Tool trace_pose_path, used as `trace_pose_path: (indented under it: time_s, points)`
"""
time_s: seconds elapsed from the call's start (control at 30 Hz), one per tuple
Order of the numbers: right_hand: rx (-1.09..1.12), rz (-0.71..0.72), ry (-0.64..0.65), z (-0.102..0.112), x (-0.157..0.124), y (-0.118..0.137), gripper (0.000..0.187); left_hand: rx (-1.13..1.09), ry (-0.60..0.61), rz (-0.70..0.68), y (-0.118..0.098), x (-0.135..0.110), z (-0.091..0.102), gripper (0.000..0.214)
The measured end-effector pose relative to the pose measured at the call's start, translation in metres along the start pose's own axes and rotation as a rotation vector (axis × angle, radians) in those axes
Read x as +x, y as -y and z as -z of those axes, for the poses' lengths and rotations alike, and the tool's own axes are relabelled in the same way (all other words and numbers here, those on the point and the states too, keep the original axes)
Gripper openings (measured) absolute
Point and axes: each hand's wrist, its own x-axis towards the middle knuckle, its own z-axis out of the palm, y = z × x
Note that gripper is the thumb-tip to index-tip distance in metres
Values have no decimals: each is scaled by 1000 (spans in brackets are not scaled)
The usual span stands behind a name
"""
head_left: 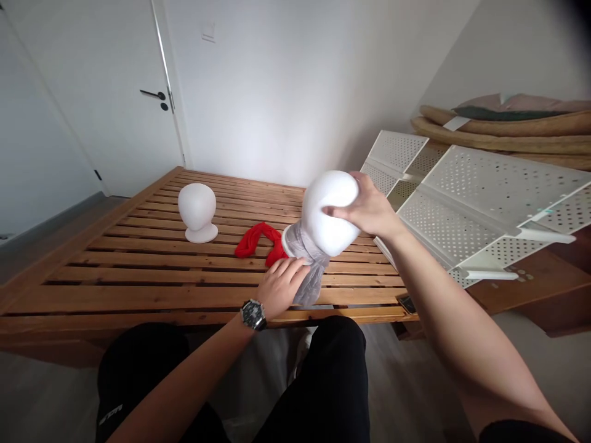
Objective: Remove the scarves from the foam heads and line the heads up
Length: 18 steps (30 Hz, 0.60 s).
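A white foam mannequin head (330, 206) tilts over the slatted wood, its base pointing to the lower left. My right hand (369, 206) is closed on its upper right side, thumb across the front. Round its neck lies a thin grey scarf (311, 280), with a loose end hanging down toward the front edge. My left hand (281, 286), wearing a watch, is at the neck with its fingers on the grey scarf; its fingertips are partly hidden. Just beyond that hand, a red cloth (252, 240) lies crumpled beside the head's base.
A second white foam head (197, 209) stands upright at the left of the slatted wooden bench (138, 271). White perforated metal racks (475, 191) lean at the right, near stacked cushions (512, 129). Behind are a white wall and a door (101, 67). My knees are under the front edge.
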Motion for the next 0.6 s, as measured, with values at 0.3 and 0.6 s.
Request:
trace_pose_path:
  time_s: [0.3, 0.6]
  points:
    - [19, -190, 198, -100, -37, 67, 113, 167, 133, -44, 23, -45, -68, 49]
    - [89, -473, 366, -178, -55, 84, 111, 289, 262, 84, 50, -118, -103, 32]
